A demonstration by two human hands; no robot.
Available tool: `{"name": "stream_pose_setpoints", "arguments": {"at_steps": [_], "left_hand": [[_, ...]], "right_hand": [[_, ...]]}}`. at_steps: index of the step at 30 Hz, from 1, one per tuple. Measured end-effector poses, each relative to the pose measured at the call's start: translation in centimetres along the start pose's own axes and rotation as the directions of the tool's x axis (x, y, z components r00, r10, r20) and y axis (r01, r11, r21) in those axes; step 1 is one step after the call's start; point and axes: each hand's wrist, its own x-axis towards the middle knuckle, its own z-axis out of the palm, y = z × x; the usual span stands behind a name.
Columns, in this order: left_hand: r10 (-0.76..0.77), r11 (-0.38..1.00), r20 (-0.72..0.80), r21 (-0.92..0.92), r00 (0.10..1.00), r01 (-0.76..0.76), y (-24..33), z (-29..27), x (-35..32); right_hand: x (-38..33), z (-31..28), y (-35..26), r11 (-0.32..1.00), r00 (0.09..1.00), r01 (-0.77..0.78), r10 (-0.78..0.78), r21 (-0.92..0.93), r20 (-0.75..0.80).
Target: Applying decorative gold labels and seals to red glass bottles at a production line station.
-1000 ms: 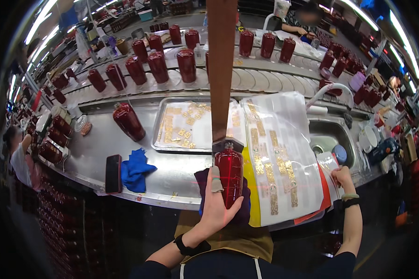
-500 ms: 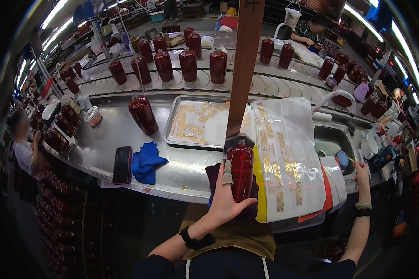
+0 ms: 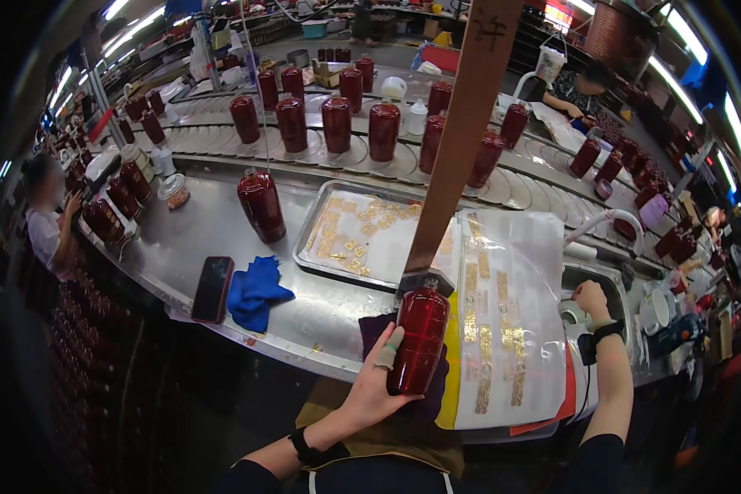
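Observation:
A glossy dark-red glass bottle (image 3: pixel 422 339) stands tilted at the bench's front edge, its neck by the foot of a brown post. My left hand (image 3: pixel 376 385) is closed round its lower left side, with a pale cover on one finger. Beneath the bottle lies a dark purple cloth (image 3: pixel 376 333). My right hand (image 3: pixel 591 301) is over the sink (image 3: pixel 613 288), its fingers curled beside a small round container (image 3: pixel 571 313); what they hold is hidden. Between my hands lie clear sheets with gold decals (image 3: pixel 510 329) on white paper.
The brown post (image 3: pixel 461 148) rises ahead. Left of it are a tray (image 3: pixel 303 257) with gold pieces, another red bottle (image 3: pixel 261 206), a blue cloth (image 3: pixel 256 290) and a phone (image 3: pixel 212 288). Behind, a conveyor (image 3: pixel 305 160) carries several bottles. A white faucet (image 3: pixel 605 221) arches over the sink.
My right hand has moved left and inward, from the sink's right side to above the basin. The left hand stays on the bottle, which leans more to the right. The whole view has shifted.

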Motion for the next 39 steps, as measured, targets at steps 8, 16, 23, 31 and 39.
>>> {"name": "stream_pose_setpoints", "arguments": {"at_steps": [8, 16, 23, 31, 39], "left_hand": [[-0.020, 1.000, -0.010, 0.017, 1.000, 0.020, 0.0, -0.5, -0.2], [-0.077, 0.995, -0.018, -0.068, 0.997, 0.075, -0.4, -0.9, -0.5], [-0.053, 0.998, -0.059, -0.036, 0.997, 0.051, -1.0, -0.6, -1.3], [-0.065, 0.998, -0.040, -0.016, 0.997, 0.064, -1.8, -0.6, -1.4], [-0.168, 0.978, -0.040, -0.129, 0.985, 0.162, -2.7, -0.6, -1.1]], "right_hand": [[0.9, 1.5, 2.4, 0.977, 0.985, -0.168, 0.161, -0.131, -0.067], [-9.8, -13.2, 7.9, 0.932, 0.939, 0.122, 0.003, 0.342, -0.344], [-21.9, -20.4, 9.1, 0.885, 0.829, 0.097, 0.182, 0.456, -0.529], [-27.6, -9.0, -7.3, 0.772, 0.946, 0.198, 0.010, 0.604, -0.323], [-31.3, -6.8, -20.2, 0.586, 0.979, 0.201, -0.139, 0.785, -0.148]]}}
